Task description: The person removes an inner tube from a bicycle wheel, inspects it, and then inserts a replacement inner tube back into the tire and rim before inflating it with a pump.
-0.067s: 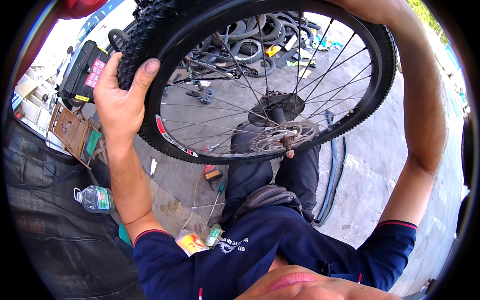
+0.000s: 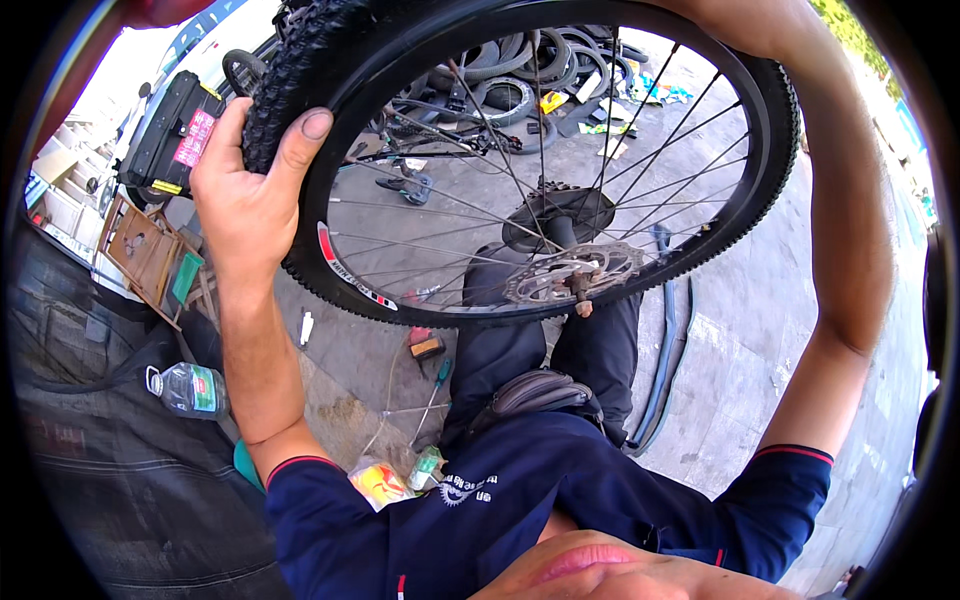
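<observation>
A bicycle wheel [image 2: 352,262] with a black knobbly tyre is raised in front of me, tilted, above my legs. My left hand [image 2: 255,190] is closed around the tyre at the left, thumb on the near side and fingers behind. At the far right my right hand [image 2: 735,18] holds the rim; the upper edge of the picture cuts off its fingers. Near the bottom of the wheel a brake disc [image 2: 572,275] sits on the hub, with a rusty axle end sticking out. Behind the spokes shows a dark round disc with sprockets [image 2: 558,218].
Worn tyres [image 2: 500,95] lie heaped beyond the wheel, near bicycle parts. On the left stand a black case [image 2: 172,135], a wooden stool [image 2: 150,255] and a clear plastic jug [image 2: 187,390]. A screwdriver [image 2: 437,385] lies by my legs; a flattened inner tube [image 2: 668,350] lies to the right.
The wheel has shifted slightly to the right together with my left hand. Both hands keep their places on it.
</observation>
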A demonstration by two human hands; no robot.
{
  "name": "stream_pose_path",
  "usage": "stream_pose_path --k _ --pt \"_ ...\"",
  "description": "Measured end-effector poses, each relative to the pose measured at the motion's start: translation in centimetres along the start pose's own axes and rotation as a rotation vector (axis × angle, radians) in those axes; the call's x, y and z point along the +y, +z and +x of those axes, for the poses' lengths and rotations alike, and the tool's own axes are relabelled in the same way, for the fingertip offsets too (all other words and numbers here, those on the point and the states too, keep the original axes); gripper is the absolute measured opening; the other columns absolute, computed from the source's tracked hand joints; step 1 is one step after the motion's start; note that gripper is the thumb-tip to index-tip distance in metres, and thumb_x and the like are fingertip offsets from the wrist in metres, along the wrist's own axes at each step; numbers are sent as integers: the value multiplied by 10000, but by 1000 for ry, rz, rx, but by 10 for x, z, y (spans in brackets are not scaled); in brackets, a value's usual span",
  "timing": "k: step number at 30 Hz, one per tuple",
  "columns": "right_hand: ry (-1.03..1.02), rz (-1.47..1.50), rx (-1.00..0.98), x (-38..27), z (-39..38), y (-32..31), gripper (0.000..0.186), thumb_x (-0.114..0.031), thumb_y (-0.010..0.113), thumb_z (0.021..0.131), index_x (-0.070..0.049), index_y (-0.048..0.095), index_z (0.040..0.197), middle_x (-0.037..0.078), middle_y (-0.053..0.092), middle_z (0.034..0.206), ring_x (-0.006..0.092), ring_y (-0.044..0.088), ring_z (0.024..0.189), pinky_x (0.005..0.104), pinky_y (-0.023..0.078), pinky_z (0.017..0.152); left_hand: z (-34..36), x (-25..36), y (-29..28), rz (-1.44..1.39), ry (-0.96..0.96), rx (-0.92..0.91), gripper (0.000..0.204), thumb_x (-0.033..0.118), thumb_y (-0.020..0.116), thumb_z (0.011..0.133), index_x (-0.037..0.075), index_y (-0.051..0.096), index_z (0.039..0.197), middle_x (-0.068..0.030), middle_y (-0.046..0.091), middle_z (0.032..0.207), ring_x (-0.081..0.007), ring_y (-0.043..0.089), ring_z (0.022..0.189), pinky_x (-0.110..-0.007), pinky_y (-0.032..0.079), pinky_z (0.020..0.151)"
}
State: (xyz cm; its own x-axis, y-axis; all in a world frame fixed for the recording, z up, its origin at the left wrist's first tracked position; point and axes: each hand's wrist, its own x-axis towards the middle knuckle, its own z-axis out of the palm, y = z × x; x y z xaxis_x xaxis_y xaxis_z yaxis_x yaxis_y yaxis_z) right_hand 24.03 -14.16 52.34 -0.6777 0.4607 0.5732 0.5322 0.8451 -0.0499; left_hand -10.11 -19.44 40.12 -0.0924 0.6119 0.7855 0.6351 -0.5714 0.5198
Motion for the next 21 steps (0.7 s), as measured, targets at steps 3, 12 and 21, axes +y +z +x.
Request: stream_pose_path --k 3,12,21 --pt "69 7 -41 -3 2 -6 446 -386 783 903 15 695 1077 161 720 903 260 700 870 387 527 798 3 -2 -1 19 26 -12 555 285 882 861 -128 644 1146 -76 706 963 -115 610 885 -262 520 801" --pt "39 -208 -88 -46 -4 -9 671 -597 824 797 -10 689 1091 118 725 841 249 714 767 373 536 681 0 7 -18 101 181 -194 693 308 935 776 -56 591 1255 -123 752 1020 -184 714 925 -315 557 848" --pt "-19 4 -240 -29 15 -11 609 -285 941 694 -5 646 1146 153 742 961 267 741 888 398 571 832 0 1 -1 239 275 -249 819 143 935 688 16 520 1382 -153 741 1081 -251 749 966 -346 566 899"
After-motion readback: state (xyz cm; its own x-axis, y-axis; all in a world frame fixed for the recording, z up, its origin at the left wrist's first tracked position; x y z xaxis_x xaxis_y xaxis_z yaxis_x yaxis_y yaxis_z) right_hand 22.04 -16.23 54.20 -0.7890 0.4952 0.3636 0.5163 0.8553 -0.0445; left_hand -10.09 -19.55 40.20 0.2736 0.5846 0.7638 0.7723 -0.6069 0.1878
